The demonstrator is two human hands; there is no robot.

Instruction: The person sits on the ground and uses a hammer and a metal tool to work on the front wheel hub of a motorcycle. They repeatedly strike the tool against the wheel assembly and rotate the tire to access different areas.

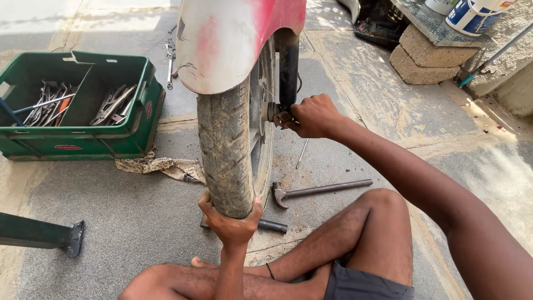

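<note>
A worn motorcycle front tyre (225, 144) stands upright in front of me under a faded red mudguard (233, 39). My left hand (230, 219) grips the bottom of the tyre from below, thumb and fingers wrapped around the tread. My right hand (313, 116) is closed at the wheel hub, on a small metal axle part (280, 118) beside the black fork leg (288, 69). I sit cross-legged on the concrete, knees on either side of the wheel.
A claw hammer (319, 190) lies on the ground right of the wheel, a dark bar (272, 225) beneath it. A green crate (78, 105) of hand tools sits left, a rag (164, 166) beside it. Spanners (169, 58) lie further back. Stone blocks (425, 55) and a bucket (472, 15) stand far right.
</note>
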